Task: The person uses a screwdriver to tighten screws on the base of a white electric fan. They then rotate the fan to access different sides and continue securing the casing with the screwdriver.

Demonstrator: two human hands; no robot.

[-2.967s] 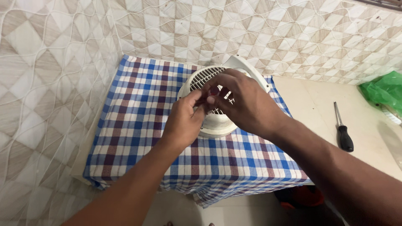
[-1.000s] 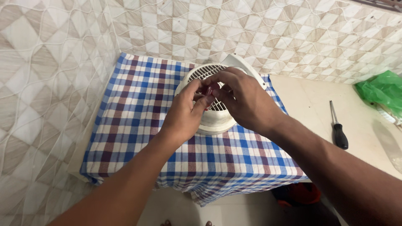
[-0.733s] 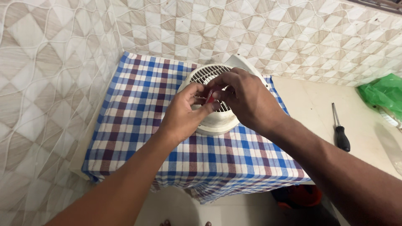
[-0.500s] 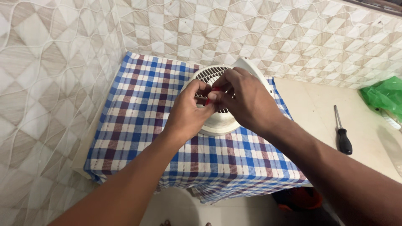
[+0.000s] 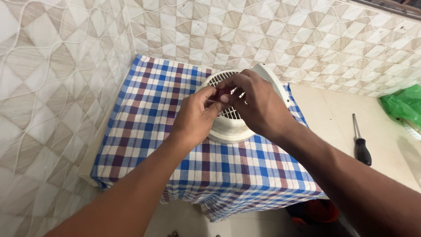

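A small red piece point(image 5: 218, 94) was pinched between the fingertips of both hands, just above the grille of the white round fan housing point(image 5: 231, 127) lying on the checked blue cloth point(image 5: 153, 114). Compared with half a second earlier, the left hand point(image 5: 195, 118) and right hand point(image 5: 254, 105) had barely shifted, both clenched on the piece; the fiddling looked unfinished. A black-handled screwdriver point(image 5: 362, 145) lay well apart on the counter point(image 5: 333, 118).
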